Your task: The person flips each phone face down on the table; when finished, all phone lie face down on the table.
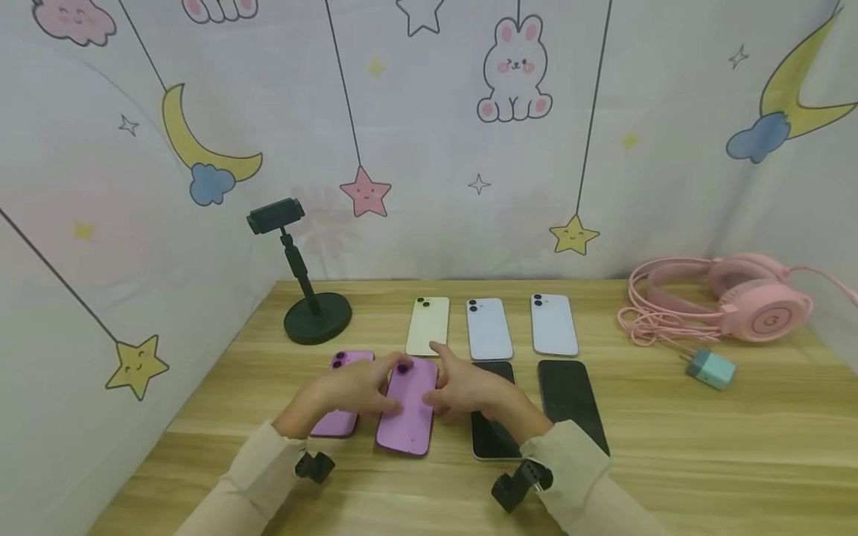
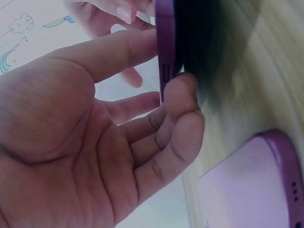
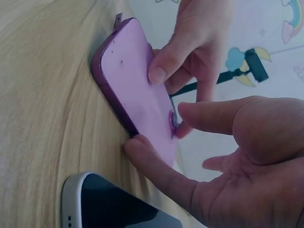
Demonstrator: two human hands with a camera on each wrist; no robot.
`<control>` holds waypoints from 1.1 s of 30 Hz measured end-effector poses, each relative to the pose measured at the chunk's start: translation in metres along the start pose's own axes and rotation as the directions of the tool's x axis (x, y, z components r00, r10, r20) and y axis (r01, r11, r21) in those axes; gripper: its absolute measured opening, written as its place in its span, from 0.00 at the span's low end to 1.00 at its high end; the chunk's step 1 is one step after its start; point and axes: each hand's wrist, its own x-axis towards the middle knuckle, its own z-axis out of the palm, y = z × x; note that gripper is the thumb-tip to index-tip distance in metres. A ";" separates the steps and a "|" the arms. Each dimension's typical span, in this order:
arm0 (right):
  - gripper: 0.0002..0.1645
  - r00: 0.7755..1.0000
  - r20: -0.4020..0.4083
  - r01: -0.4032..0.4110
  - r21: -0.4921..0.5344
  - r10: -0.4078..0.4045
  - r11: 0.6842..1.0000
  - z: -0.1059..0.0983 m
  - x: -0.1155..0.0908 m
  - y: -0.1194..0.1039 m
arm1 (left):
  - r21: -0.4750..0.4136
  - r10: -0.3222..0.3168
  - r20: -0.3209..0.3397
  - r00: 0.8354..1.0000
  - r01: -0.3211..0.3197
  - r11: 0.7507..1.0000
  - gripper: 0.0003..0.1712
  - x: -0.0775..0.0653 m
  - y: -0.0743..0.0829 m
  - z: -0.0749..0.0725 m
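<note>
A purple smartphone (image 1: 410, 417) is tilted just off the wooden table, its back facing up and its dark screen side facing down. My left hand (image 1: 358, 385) grips it, thumb on the back and fingertips curled at its edge, as the left wrist view shows. On the other side, my right hand (image 1: 469, 385) touches the long edge with a fairly straight finger; its thumb (image 3: 209, 114) is near the camera bump. Another purple smartphone (image 1: 338, 423) lies partly hidden under my left hand. Beneath my right forearm is a black-screened smartphone (image 1: 492, 439), partly covered.
Behind the hands lie a pale yellow smartphone (image 1: 427, 327) and two whitish ones, left (image 1: 489, 329) and right (image 1: 554, 325). Another black-screened phone (image 1: 570, 398) lies at right. A black stand (image 1: 318, 318) stands back left; pink headphones (image 1: 757, 301) and a teal plug (image 1: 712, 369) sit right.
</note>
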 end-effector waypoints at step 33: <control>0.38 0.997 -0.065 0.019 -0.192 -0.032 0.981 -0.083 -0.045 0.037 | -0.026 0.116 0.060 0.991 -0.115 0.993 0.29 0.022 0.020 0.006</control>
